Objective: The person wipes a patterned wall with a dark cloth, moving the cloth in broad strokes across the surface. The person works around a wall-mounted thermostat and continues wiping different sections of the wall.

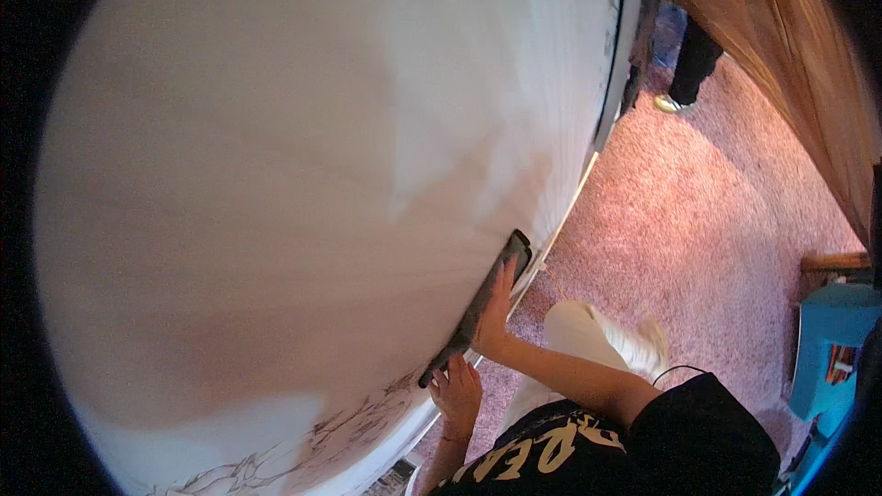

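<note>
A long, dark grey bar-like object [475,310] lies slantwise against a large whitish surface [275,186], close to its lower right edge. My right hand [496,306] rests on the bar's middle and upper part with the fingers stretched along it. At the bar's lower end is my left hand [456,386], its fingertips touching the end and the surface beside it; its grip is partly hidden. Dark branch-like lines [255,465] mark the surface below the bar. A thin cord [557,282] hangs near the bar's upper end.
Pinkish carpet [689,200] spreads to the right of the surface. Another person's dark-clad leg [696,65] and shoe [672,105] show at the upper right, beside a brown curtain [778,27]. A blue storage unit [823,331] with colourful items stands at the right edge.
</note>
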Tool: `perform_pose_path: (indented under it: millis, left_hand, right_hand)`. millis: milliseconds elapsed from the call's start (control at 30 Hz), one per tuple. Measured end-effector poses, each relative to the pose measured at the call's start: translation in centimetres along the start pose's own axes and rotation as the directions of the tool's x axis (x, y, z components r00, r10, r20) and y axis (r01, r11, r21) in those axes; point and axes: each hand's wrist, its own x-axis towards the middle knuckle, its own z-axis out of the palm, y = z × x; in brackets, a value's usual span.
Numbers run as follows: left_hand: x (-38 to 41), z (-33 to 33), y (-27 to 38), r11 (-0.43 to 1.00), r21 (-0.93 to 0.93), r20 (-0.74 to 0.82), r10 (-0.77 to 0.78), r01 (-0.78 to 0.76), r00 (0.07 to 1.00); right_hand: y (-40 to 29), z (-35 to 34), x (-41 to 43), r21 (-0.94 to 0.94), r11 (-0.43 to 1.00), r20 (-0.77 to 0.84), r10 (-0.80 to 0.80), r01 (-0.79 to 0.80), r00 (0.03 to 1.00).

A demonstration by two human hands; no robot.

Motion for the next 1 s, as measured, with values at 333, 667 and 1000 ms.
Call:
perform_pose_path:
  millis: [333,667,1000]
  left_hand:
    - [-0.3,0.3,0.7,0.994,-0.093,-0.017,-0.063,0.061,0.998]
    - [1.0,-1.2,0.3,1.0,-0.019,-0.297,-0.024,0.019,0.955]
    - [-3.6,-1.1,0.9,0.881,-0.428,-0.188,-0.307,0.203,0.933]
  right_hand:
    - [-5.1,-4.2,2.6,-0.442,0.808,0.261,-0.299,0.389,0.918]
    - [-8.3,-8.2,10.1,-0.366,0.829,0.324,-0.312,0.423,0.893]
    - [-11.9,-15.2,1.8,-0.097,0.646,0.719,-0.481,0.757,0.502]
